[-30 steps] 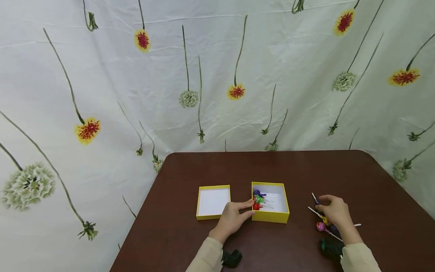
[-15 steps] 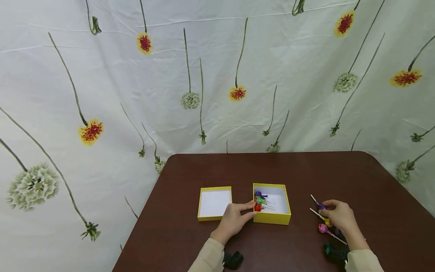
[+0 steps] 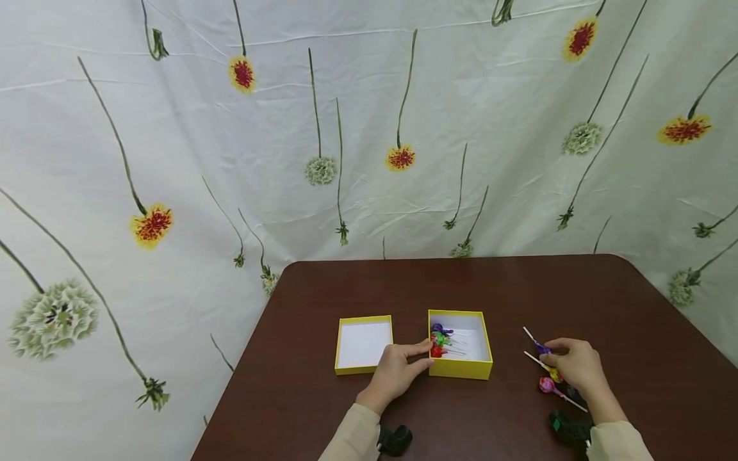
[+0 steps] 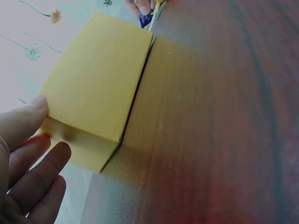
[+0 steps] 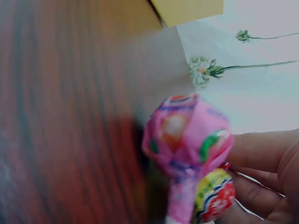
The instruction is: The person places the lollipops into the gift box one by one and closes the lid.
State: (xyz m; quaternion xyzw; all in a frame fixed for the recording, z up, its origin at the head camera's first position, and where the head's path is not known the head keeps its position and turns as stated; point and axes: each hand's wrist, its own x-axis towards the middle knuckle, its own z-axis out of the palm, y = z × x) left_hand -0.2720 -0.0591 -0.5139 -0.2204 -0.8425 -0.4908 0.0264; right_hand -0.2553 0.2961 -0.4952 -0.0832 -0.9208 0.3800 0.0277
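Flowered cloth [image 3: 265,141] is hanging beyond our yellow box [image 3: 459,369].
Our relaxed left hand [image 3: 394,371] is touching it; right of it, our right hand [image 3: 578,367] is pinching a purple lollipop [image 3: 542,348].

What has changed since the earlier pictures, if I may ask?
The right hand has shifted slightly rightward and toward the person; the purple lollipop at its fingertips has turned a little, its stick end swinging left. Nothing was visibly let go. The left hand at the yellow box, the lid and the lollipops inside the box stayed put.
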